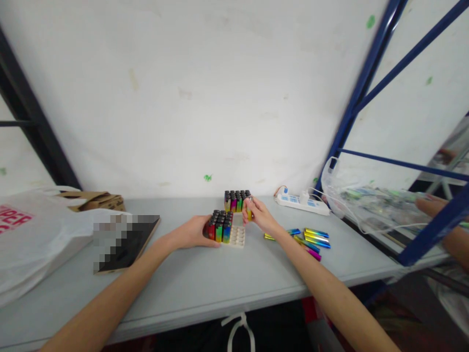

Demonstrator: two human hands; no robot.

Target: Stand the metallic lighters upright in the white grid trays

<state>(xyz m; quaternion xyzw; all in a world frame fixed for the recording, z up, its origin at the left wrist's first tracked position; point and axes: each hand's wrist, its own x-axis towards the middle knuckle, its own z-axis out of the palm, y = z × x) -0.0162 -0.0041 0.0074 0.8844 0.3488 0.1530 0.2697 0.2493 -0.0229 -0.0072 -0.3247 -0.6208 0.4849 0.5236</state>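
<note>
Upright lighters (220, 226) with black tops and bright metallic bodies stand packed in the left part of a white tray (238, 237). Several round holes show bare on the tray's right side. My left hand (198, 230) curls around the left side of these lighters, thumb and fingers against them. Just right of the tray, my right hand (258, 214) pinches a yellowish lighter (249, 214), partly covered by the fingers. Behind it stands a second block of lighters (236, 200). Loose shiny coloured pieces (317, 237), lighters or their sleeves, lie right of my right forearm.
A white power strip (302, 201) with plugs lies along the wall at right. On the left are a white plastic bag (40, 239), folded cardboard (98, 200) and a dark flat panel (128, 244). Blue shelf posts (344, 132) bound the right; another person's arm shows beyond them.
</note>
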